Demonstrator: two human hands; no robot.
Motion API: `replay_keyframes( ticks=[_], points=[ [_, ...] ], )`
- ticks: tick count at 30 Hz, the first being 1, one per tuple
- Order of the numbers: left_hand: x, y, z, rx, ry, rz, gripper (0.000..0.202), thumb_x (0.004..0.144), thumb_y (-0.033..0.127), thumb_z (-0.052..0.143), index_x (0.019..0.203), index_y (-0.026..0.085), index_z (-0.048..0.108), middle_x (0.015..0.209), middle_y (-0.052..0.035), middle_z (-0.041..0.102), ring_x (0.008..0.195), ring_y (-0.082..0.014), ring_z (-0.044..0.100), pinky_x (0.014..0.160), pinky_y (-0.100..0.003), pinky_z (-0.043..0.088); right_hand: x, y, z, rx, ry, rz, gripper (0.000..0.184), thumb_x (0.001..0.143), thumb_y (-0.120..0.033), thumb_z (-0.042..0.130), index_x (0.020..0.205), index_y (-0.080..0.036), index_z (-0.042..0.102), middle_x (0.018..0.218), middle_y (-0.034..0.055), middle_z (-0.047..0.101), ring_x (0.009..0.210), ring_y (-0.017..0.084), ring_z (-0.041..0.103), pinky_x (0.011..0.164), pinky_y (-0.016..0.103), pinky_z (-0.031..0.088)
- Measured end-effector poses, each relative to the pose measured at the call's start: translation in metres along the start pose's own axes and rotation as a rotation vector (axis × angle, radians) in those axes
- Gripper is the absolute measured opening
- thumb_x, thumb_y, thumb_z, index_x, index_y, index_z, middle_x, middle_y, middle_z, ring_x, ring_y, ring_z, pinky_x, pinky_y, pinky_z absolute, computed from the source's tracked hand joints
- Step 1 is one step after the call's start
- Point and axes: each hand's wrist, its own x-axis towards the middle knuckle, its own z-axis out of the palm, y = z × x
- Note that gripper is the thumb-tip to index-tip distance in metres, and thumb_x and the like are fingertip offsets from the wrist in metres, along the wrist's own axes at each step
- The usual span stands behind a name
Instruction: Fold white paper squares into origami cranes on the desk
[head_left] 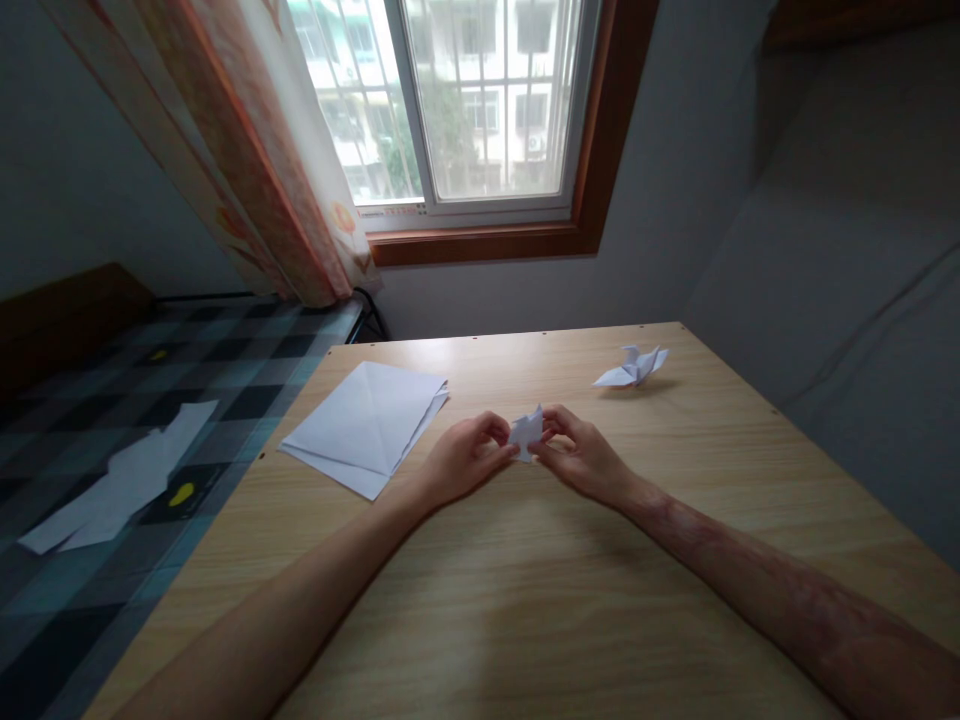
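Note:
A small folded piece of white paper (526,430) is held upright just above the wooden table, between my two hands. My left hand (469,455) pinches its left edge with thumb and fingers. On the opposite edge, my right hand (581,455) grips it the same way. The paper has a pointed upper right corner and a notched top; its finer folds are too small to make out. Beyond my right hand stands a folded paper crane (634,368) with its wings spread. Left of my left hand lies a stack of creased white paper squares (367,420).
The light wooden table (480,600) reaches toward a wall below a barred window (495,100). Along its left side is a bed with a checked cover (67,620), where white paper strips (127,480) lie. A patterned curtain (247,150) hangs beside the window.

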Motion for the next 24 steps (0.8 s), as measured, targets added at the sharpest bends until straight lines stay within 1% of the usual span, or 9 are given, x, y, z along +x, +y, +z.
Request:
replay_keyframes(
  ticks=[2,4,7,11,14,17,19,22,24],
  points=[
    [0.001,0.0,-0.001,-0.007,-0.039,0.004,0.015,0.1,0.034,0.073,0.107,0.021,0.075,0.101,-0.0041,0.081,0.089,-0.0189,0.073,0.079,-0.028,0.055,-0.001,-0.001,0.0,0.036,-0.015,0.026,0.021,0.102,-0.036,0.073,0.12,-0.026,0.068,0.11,0.005,0.078,0.095,0.022,0.075,0.085,0.036,0.063],
    [0.001,0.003,-0.002,0.005,-0.053,0.006,0.018,0.102,0.036,0.07,0.105,0.02,0.078,0.095,-0.0039,0.08,0.083,-0.0178,0.071,0.075,-0.028,0.054,-0.001,-0.001,0.001,0.102,-0.028,0.06,0.02,0.105,-0.04,0.069,0.12,-0.026,0.067,0.107,0.0047,0.078,0.095,0.022,0.076,0.085,0.035,0.064],
    [0.001,0.009,-0.003,0.018,-0.045,0.017,0.023,0.105,0.038,0.066,0.102,0.019,0.08,0.086,-0.0032,0.077,0.072,-0.0158,0.064,0.068,-0.027,0.049,-0.001,-0.001,0.0,0.138,-0.01,0.109,0.021,0.106,-0.045,0.067,0.112,-0.025,0.068,0.1,0.0039,0.078,0.091,0.021,0.076,0.084,0.035,0.065],
    [0.001,0.012,-0.005,0.015,-0.022,0.044,0.028,0.109,0.039,0.059,0.106,0.019,0.079,0.091,-0.0046,0.074,0.078,-0.0168,0.064,0.071,-0.027,0.048,0.001,0.002,-0.002,0.036,0.064,0.13,0.027,0.103,-0.049,0.071,0.095,-0.023,0.07,0.09,0.0044,0.077,0.084,0.022,0.073,0.084,0.037,0.064],
    [0.002,0.008,-0.005,0.007,0.005,0.037,0.029,0.11,0.039,0.058,0.106,0.019,0.078,0.097,-0.0056,0.074,0.085,-0.0178,0.065,0.075,-0.028,0.049,0.001,0.005,-0.003,0.008,0.074,0.148,0.029,0.102,-0.048,0.072,0.089,-0.022,0.071,0.087,0.0048,0.078,0.085,0.022,0.073,0.087,0.039,0.062],
    [0.002,0.007,-0.004,0.029,-0.009,0.004,0.026,0.107,0.04,0.064,0.101,0.019,0.079,0.089,-0.0031,0.073,0.078,-0.0164,0.062,0.071,-0.027,0.046,0.001,0.005,-0.002,0.043,0.051,0.155,0.032,0.102,-0.048,0.072,0.085,-0.022,0.07,0.084,0.0043,0.077,0.083,0.022,0.072,0.084,0.037,0.059],
    [0.001,0.008,-0.005,0.039,-0.036,-0.01,0.029,0.107,0.042,0.065,0.096,0.019,0.078,0.081,-0.001,0.071,0.071,-0.0149,0.057,0.066,-0.027,0.042,0.001,0.005,-0.002,0.089,0.061,0.153,0.032,0.104,-0.049,0.071,0.088,-0.022,0.071,0.085,0.0038,0.076,0.08,0.02,0.07,0.078,0.034,0.057],
    [0.001,0.013,-0.006,0.02,-0.061,-0.009,0.035,0.108,0.044,0.061,0.092,0.018,0.076,0.077,0.0,0.068,0.068,-0.014,0.054,0.064,-0.026,0.04,0.002,0.005,-0.003,0.162,0.111,0.134,0.028,0.108,-0.05,0.064,0.108,-0.023,0.071,0.083,0.0015,0.073,0.072,0.017,0.063,0.067,0.03,0.051],
    [0.001,0.017,-0.008,0.006,-0.066,-0.01,0.036,0.109,0.045,0.06,0.09,0.017,0.074,0.077,-0.0001,0.066,0.068,-0.0142,0.054,0.064,-0.026,0.04,0.002,0.005,-0.003,0.19,0.133,0.117,0.029,0.108,-0.049,0.063,0.119,-0.023,0.07,0.082,0.0,0.071,0.069,0.017,0.06,0.064,0.03,0.049]
  ],
)
